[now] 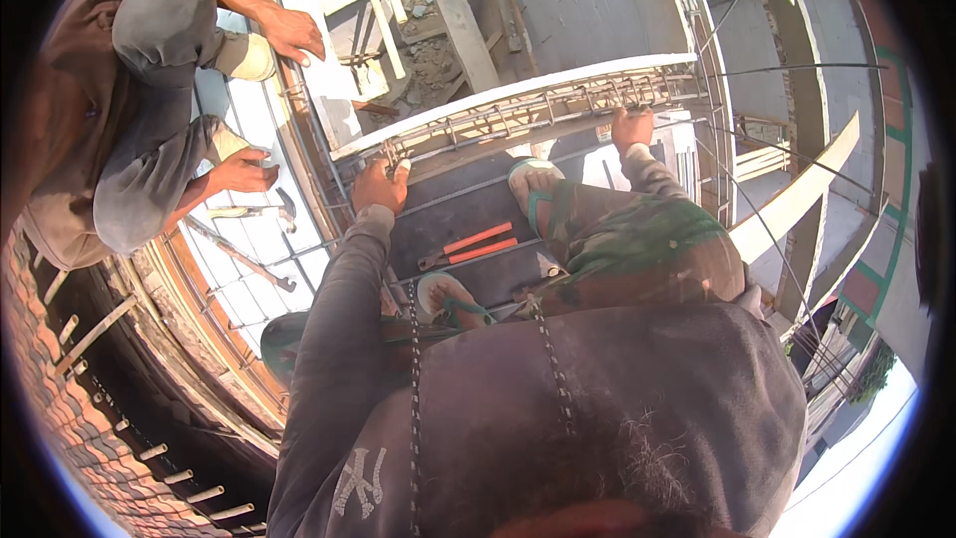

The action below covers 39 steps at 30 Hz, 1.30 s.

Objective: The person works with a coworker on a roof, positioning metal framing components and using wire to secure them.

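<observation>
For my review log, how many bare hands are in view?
4: the wearer's bare left hand and bare right hand at the grey steel-bar cage, plus the co-worker's upper hand and lower hand, at upper left.

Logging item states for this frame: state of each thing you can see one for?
Rebar cage: lying lengthwise, stirrups spaced along it
Left grip: at the cage's left part, closure unclear
Right grip: at the cage's right part, closure unclear
Orange-handled pincers: lying unheld, handles apart
Hammer: lying unheld
Long bar tool: lying unheld
Drawcords: hanging, untied
</observation>
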Tool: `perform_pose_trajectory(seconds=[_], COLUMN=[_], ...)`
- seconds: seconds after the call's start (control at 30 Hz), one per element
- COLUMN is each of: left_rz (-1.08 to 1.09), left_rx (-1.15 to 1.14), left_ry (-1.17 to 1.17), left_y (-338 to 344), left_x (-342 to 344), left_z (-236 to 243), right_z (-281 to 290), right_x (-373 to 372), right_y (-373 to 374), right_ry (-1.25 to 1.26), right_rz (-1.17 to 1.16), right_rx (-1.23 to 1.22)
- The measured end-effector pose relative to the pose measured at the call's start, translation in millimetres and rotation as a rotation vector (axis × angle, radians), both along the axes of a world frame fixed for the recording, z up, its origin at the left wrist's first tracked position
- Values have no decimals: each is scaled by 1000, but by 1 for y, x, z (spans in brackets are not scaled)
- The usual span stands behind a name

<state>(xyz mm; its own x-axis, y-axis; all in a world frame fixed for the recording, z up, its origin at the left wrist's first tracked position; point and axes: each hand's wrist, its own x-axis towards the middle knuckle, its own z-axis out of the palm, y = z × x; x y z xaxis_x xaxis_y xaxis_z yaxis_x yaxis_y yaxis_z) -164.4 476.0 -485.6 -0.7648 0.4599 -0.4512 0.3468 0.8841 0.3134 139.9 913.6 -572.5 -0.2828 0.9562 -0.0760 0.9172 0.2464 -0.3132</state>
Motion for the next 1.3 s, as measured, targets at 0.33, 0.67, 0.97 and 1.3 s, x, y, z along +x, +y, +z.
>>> perform_pose_trajectory(seconds=[0.33, 0.67, 0.97, 1.3], left_rz=[-83, 117, 72, 149], left_rx=[-105, -88, 1, 80], left_ry=[-78, -89, -36, 25], left_y=[-16, -18, -5, -17], left_x=[-7, 7, 8, 73], left_z=[-27, -9, -6, 39], right_z=[129, 93, 74, 189], right_x=[-95, -78, -58, -73], right_y=[-53, -33, -23, -85], right_ry=[-464, -463, -365, -410], right_rz=[418, 587, 622, 495], right_rx=[-178, -106, -16, -369])
